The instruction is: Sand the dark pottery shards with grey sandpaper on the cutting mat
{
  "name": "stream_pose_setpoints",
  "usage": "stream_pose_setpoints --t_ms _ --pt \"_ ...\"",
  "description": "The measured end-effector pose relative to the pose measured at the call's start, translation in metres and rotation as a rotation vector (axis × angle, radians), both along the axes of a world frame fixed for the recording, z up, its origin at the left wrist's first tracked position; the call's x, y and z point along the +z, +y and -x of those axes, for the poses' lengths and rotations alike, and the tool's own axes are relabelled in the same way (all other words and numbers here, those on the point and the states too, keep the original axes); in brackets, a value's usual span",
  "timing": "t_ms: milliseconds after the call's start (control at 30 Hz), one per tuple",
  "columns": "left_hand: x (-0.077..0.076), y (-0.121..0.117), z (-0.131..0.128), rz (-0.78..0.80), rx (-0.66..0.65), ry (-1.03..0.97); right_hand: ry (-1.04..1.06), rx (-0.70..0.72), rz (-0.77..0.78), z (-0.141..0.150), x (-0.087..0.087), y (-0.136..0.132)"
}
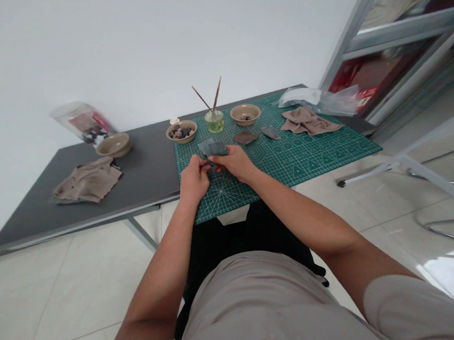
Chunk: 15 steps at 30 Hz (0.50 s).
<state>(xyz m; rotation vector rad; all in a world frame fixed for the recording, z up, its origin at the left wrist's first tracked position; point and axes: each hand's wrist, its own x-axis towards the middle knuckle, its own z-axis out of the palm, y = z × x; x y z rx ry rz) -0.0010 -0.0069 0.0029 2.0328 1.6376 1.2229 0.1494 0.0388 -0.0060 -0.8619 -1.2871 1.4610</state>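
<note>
Grey thin sheet [217, 148] in right fingers [230, 157], crumpled brown cloth [307, 120], gridded mat [281, 158]

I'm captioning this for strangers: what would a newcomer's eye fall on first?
Probably the green cutting mat, bright against the dark tabletop. Over its left part, the left hand and right hand are close together, the right holding a bluish-grey piece. Behind them, two thin sticks stand in a see-through cup.

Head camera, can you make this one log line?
right hand: holds grey sheet | left hand: close beside right | green mat: below both
</note>
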Motion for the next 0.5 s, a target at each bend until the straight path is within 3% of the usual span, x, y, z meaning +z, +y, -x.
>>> stream_pose_setpoints --t_ms 233,500 --pt "-0.0019 0.0028 0.0026 0.034 0.032 -0.126 0.001 0.089 0.002 -0.0035 0.0035 -0.0014" --pt "-0.0023 0.0014 0.0021 0.007 -0.014 -0.025 -0.023 0.026 -0.004 -0.0027 0.0013 0.0017"
